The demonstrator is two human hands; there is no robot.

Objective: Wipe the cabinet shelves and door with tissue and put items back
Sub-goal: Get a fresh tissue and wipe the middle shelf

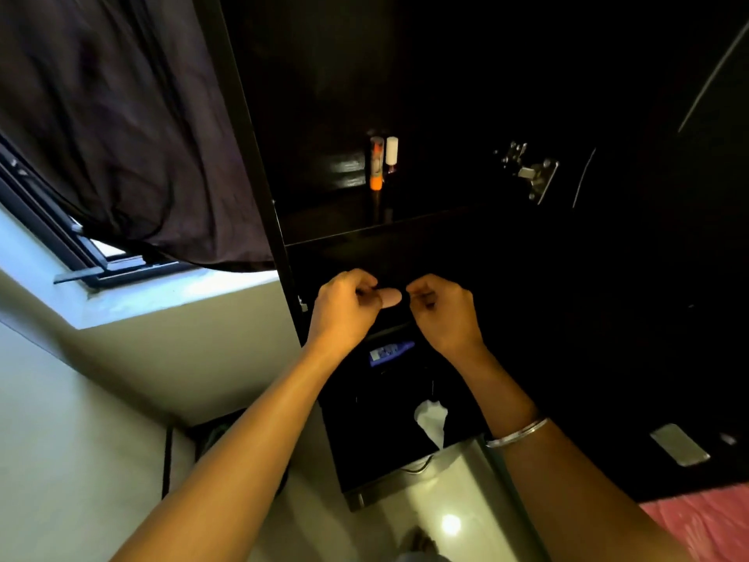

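— How is the light here?

— Dim overall. Daylight enters at the window [101, 253] on the left, under the dark curtain [121, 127], and washes the sill and wall pale.

— And the cabinet [446, 95]?

— Nearly black; its interior swallows detail. Only a faint sheen lies on the shelf [348, 172], and the metal hinge [531, 172] glints.

— Any glare?

— One bright spot on the floor [450, 523]. The wide lens bends the cabinet's straight edges, and everything looks slightly soft.
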